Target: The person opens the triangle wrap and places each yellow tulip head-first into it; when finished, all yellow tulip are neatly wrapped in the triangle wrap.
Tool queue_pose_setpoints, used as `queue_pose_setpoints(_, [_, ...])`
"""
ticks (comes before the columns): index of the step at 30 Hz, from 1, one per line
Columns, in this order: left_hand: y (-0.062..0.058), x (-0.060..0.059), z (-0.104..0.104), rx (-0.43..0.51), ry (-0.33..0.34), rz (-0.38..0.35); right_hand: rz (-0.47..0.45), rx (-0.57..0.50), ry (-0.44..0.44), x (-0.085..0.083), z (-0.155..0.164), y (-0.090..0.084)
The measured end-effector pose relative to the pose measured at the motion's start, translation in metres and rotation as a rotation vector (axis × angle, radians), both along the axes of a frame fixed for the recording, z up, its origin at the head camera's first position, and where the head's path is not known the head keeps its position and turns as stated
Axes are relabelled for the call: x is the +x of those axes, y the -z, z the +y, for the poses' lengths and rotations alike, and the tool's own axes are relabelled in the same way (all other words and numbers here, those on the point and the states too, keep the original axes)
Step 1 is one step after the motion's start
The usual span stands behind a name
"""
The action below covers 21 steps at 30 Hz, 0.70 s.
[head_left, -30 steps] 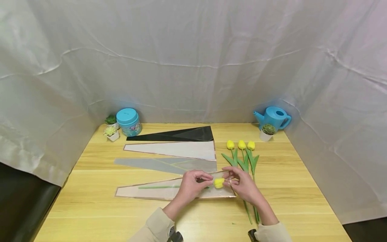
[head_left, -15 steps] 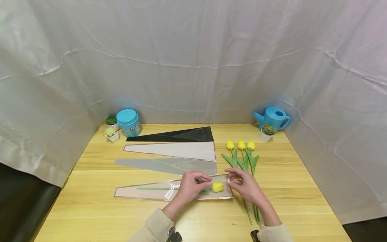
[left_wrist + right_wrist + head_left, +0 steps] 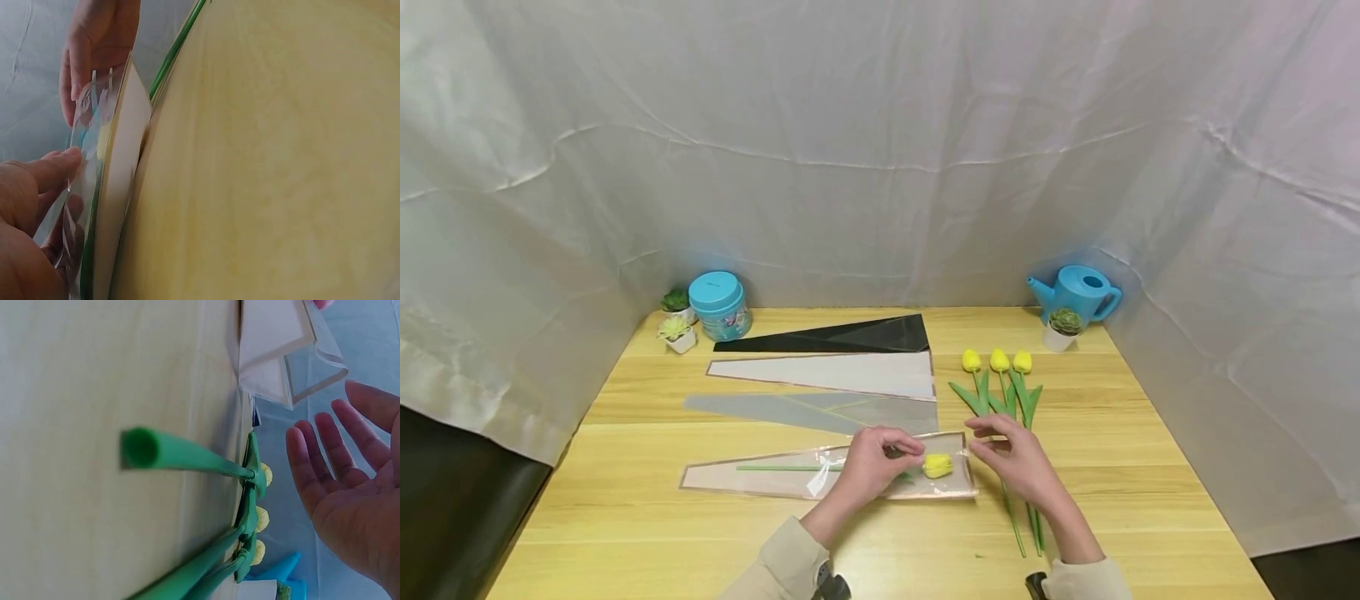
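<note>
A yellow tulip (image 3: 937, 466) lies inside a flower sleeve (image 3: 715, 477) with a clear front, white back and dark border. Its green stem (image 3: 790, 468) runs left toward the narrow end. My left hand (image 3: 880, 458) pinches the sleeve's clear film over the stem, just left of the bloom. The thumb and fingers on the film (image 3: 74, 206) show in the left wrist view. Just right of the sleeve's wide mouth (image 3: 319, 381), my right hand (image 3: 1011, 454) is held with loosely bent fingers and nothing in them. The right wrist view shows a small gap between them.
Three yellow tulips (image 3: 999, 360) lie at right, their stems passing beneath my right hand. Behind the sleeve are a grey sleeve (image 3: 737, 403), a white one (image 3: 850, 368) and a black one (image 3: 880, 333). A blue jar (image 3: 718, 304), watering can (image 3: 1078, 293) and potted succulents (image 3: 677, 332) stand at the back.
My right hand has let go of the sleeve's mouth and moved slightly right. The sleeve and tulip have shifted a little left, and the bloom now lies wholly under the film.
</note>
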<state>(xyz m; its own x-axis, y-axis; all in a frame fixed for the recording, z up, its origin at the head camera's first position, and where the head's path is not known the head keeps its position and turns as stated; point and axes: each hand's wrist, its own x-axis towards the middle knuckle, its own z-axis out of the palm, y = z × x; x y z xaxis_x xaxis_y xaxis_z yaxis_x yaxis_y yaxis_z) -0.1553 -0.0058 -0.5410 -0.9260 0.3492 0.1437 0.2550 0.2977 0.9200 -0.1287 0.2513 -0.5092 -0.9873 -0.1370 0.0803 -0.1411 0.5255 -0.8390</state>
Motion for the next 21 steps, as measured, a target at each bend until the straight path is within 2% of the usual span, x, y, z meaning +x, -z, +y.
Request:
queue_pose_setpoints(4, [0.0029, -0.0002, -0.0001, -0.024, 0.001, -0.008, -0.009, 0.011, -0.022, -0.0001, -0.0006, 0.0014])
queue_pose_setpoints(10, [0.0065, 0.0000, -0.0003, -0.083, -0.001, -0.017, -0.072, 0.044, -0.099, 0.0011, -0.0020, 0.0037])
queue_pose_setpoints(15, [0.0074, -0.0004, -0.0007, -0.107, -0.006, -0.002, -0.073, 0.078, -0.147, 0.0014, -0.0028, 0.0059])
queue_pose_setpoints(21, [0.0077, -0.0008, -0.0011, -0.113, -0.011, 0.001, -0.073, 0.093, -0.151, 0.0007, -0.0041, 0.0055])
